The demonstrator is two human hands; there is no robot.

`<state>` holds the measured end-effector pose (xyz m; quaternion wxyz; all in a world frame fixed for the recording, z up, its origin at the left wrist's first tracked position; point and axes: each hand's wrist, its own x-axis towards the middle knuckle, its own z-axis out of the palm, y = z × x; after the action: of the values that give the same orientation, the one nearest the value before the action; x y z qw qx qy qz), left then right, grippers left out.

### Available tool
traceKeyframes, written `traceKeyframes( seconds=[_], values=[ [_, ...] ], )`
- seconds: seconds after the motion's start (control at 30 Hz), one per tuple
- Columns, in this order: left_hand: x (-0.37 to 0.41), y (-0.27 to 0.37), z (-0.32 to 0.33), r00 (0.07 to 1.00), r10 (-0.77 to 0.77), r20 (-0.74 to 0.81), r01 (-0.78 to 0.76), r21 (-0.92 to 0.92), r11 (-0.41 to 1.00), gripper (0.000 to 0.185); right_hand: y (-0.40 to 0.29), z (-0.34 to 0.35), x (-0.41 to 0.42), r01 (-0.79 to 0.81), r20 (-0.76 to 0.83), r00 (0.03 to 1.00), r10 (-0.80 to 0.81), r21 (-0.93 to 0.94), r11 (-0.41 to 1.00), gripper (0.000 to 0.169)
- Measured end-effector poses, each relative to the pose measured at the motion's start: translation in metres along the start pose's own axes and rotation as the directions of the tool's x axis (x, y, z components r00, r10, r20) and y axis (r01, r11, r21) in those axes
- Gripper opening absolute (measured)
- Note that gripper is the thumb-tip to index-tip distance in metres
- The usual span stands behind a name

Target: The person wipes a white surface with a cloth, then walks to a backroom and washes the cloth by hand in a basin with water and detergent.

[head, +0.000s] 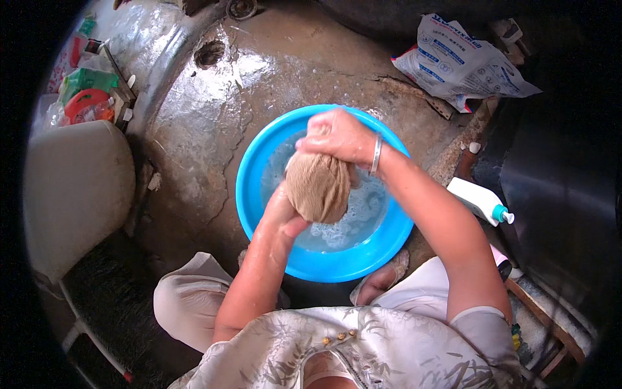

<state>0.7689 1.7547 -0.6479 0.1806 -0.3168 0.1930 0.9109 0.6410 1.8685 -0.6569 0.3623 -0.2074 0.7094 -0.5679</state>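
A bunched tan cloth, wet-looking and finely ribbed, is held above a round blue plastic basin. My left hand supports the cloth from its left and lower side, with most of the fingers hidden behind it. At the cloth's top end, my right hand is curled around the gathered fabric. A silver-coloured bangle circles the right wrist. Cloudy water with patches of foam lies in the basin below both hands.
The basin stands on a wet, cracked concrete floor between my feet. To the right lies a white pump bottle with a teal collar. A printed plastic bag is beyond it. Left are a pale chair back and cluttered plastic items.
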Motion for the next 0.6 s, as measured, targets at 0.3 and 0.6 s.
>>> traceKeyframes(
  seconds=[0.3,0.6],
  values=[
    [0.0,0.013,-0.005,0.99,-0.01,0.141,0.037,-0.191,0.981,0.052,-0.033,0.101,-0.057,0.322,-0.18,0.9,-0.397,-0.339,0.884,0.026],
    [0.015,-0.013,-0.039,0.959,0.28,-0.054,-0.268,0.158,0.95,0.023,-0.008,0.05,-0.009,0.193,-0.439,0.737,-0.514,-0.592,0.782,0.018]
  ],
)
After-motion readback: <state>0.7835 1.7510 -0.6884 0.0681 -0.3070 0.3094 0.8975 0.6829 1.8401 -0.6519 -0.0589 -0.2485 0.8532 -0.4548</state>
